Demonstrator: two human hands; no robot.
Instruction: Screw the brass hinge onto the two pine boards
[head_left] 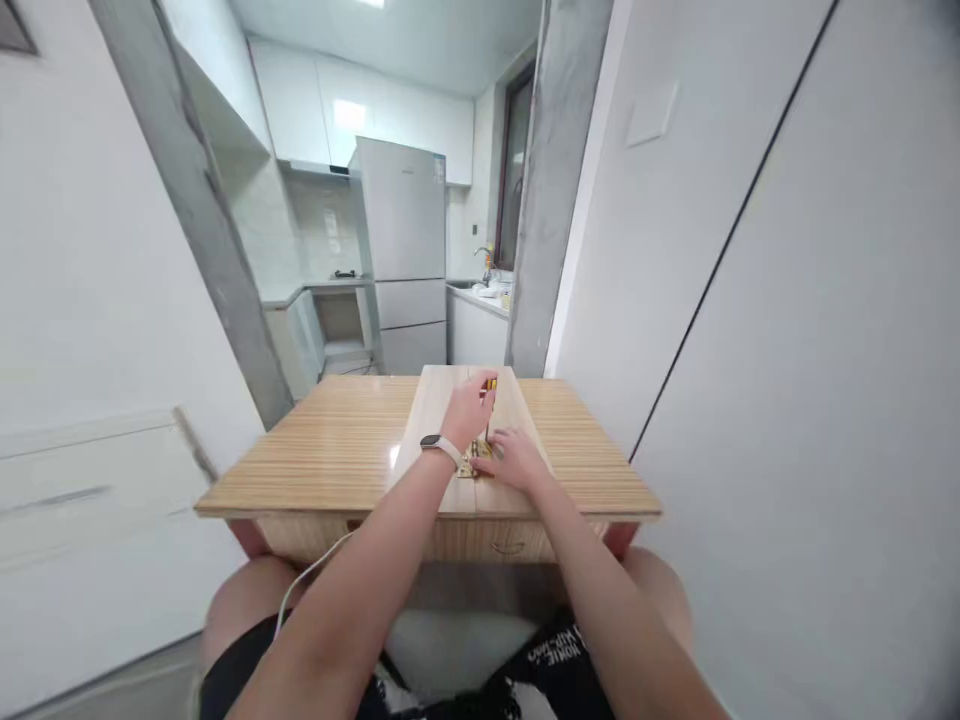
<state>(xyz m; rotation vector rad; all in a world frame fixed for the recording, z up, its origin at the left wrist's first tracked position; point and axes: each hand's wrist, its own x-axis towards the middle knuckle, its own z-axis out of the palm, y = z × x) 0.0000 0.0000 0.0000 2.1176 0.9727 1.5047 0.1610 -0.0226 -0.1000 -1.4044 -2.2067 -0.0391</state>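
a gold-coloured metal hinge [466, 469] lies across the seam of two pale wooden boards [436, 405] on a glossy striped wood table [345, 430]. the left hand [469, 408] grips a yellow-handled screwdriver [492, 384], best kept upright; the right hand [516, 459] should steady the hinge, though whether its fingers pinch anything i cannot tell.

A tall silver fridge [409, 230] stands at the far end, with shiny white cupboards [397, 115] up high behind it. Far to the left of the fridge, a little black stove [345, 274] sits on a counter [281, 297]. To its right are a bendy tap [486, 265] and a dark-framed window [514, 170].
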